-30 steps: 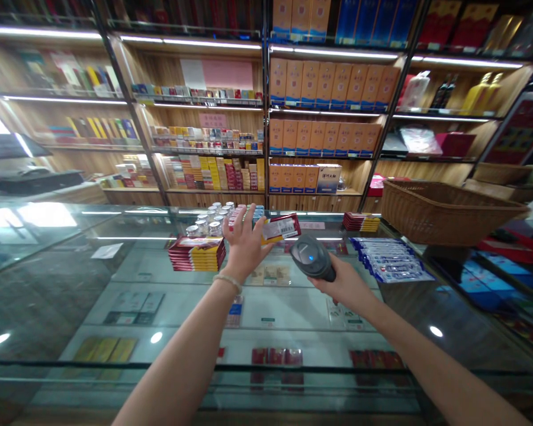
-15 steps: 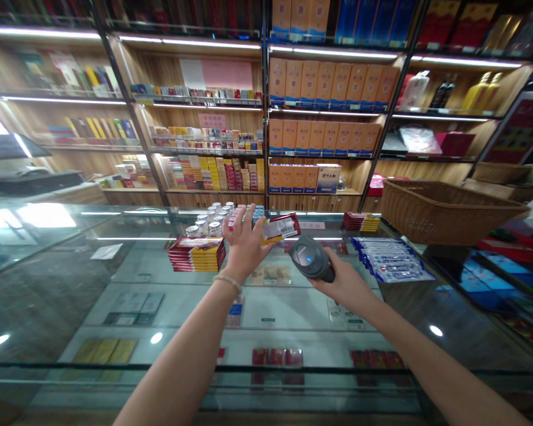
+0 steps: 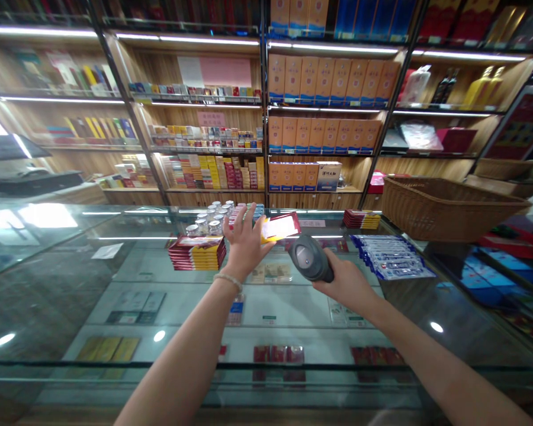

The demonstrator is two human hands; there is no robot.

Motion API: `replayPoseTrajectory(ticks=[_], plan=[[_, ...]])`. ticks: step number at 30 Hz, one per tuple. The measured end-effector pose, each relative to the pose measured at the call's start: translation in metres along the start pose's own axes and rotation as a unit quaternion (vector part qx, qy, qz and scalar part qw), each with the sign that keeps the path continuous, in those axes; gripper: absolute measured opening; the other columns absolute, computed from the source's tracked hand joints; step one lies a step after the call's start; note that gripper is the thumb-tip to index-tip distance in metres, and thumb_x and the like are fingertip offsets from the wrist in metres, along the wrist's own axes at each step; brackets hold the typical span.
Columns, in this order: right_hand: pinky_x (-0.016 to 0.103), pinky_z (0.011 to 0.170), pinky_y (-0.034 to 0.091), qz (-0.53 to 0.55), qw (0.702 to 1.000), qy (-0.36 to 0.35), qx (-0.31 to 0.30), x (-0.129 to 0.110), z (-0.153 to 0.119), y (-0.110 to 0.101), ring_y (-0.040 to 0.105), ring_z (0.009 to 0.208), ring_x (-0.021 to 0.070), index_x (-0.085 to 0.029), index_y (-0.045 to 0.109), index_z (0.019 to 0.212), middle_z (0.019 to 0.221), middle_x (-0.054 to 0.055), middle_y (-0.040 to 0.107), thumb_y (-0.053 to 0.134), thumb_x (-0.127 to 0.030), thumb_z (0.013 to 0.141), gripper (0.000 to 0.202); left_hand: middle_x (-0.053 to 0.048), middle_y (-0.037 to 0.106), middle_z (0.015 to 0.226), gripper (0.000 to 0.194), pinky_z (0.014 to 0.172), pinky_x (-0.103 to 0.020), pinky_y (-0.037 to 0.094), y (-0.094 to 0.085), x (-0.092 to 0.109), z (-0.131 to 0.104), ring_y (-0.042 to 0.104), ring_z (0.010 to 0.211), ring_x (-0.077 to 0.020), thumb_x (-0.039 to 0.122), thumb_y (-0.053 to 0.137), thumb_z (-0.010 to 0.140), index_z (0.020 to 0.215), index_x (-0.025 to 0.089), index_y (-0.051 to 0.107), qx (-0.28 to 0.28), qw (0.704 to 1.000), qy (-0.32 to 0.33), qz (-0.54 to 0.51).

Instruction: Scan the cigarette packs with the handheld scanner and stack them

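Note:
My left hand (image 3: pixel 244 244), a beaded bracelet at its wrist, holds a red and yellow packet (image 3: pixel 281 227) by its left end, above the glass counter. White light glares on the packet's face. In my right hand (image 3: pixel 347 283) is a dark grey handheld scanner (image 3: pixel 310 258), its head turned toward the packet and a short gap away. A stack of red and yellow packets (image 3: pixel 196 253) lies left of my left hand. Behind that hand stand several clear jars with silvery lids (image 3: pixel 214 218).
On the right of the glass counter (image 3: pixel 177 307) lie blue and white packets (image 3: pixel 391 257), with a smaller red and yellow stack (image 3: pixel 361 219) behind them. A wicker basket (image 3: pixel 448 207) stands at the far right. Stocked shelves (image 3: pixel 204 195) line the back.
A bright white light now covers the face of the packet, and the blue light on the scanner has gone. Both hands are in nearly the same place.

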State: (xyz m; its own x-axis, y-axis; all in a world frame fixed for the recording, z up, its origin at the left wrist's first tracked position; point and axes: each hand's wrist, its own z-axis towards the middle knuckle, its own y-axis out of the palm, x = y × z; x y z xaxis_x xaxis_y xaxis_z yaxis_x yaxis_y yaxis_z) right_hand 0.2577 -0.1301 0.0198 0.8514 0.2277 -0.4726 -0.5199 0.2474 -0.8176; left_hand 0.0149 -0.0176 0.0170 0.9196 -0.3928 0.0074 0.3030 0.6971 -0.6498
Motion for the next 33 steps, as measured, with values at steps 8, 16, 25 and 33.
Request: replayPoseTrajectory(ticks=[8,16,25,33], plan=[[0.029,0.069,0.043,0.012,0.999,0.016,-0.033,-0.006,-0.001,-0.005,0.075,0.093,0.0326,-0.023,0.058,0.123,0.099,0.009,0.079,0.076,-0.029,0.076,0.051,-0.015,0.037,0.170,0.062,0.128,-0.068,0.004,-0.001,0.000,0.000,0.030,0.157,-0.0408,0.044,0.081,0.081,0.137,0.026,0.062,0.001,1.000,-0.003,-0.009],[0.032,0.071,0.045,-0.018,1.000,0.004,0.016,-0.005,-0.002,-0.004,0.076,0.093,0.0332,-0.023,0.051,0.133,0.111,0.009,0.079,0.070,-0.034,0.079,0.058,-0.015,0.038,0.169,0.061,0.128,-0.068,0.006,0.002,-0.001,-0.001,0.030,0.158,-0.0397,0.045,0.081,0.082,0.136,0.025,0.062,0.010,1.000,0.003,-0.002],[0.033,0.070,0.051,-0.125,0.986,-0.012,0.106,0.017,0.008,-0.004,0.077,0.093,0.0307,-0.022,0.060,0.131,0.108,0.011,0.080,0.063,-0.039,0.090,0.044,-0.016,0.037,0.170,0.062,0.127,-0.069,0.005,0.002,-0.002,0.000,0.030,0.157,-0.0401,0.045,0.080,0.082,0.137,0.025,0.061,0.009,1.000,0.007,0.004],[0.036,0.083,0.054,-0.158,0.987,0.000,-0.002,0.023,0.016,0.007,0.076,0.102,0.0312,-0.018,0.061,0.131,0.113,0.014,0.078,0.065,-0.044,0.095,0.045,-0.016,0.038,0.169,0.059,0.127,-0.068,0.005,0.000,-0.002,0.000,0.031,0.157,-0.0405,0.045,0.079,0.082,0.136,0.026,0.062,0.003,1.000,-0.001,-0.013]])
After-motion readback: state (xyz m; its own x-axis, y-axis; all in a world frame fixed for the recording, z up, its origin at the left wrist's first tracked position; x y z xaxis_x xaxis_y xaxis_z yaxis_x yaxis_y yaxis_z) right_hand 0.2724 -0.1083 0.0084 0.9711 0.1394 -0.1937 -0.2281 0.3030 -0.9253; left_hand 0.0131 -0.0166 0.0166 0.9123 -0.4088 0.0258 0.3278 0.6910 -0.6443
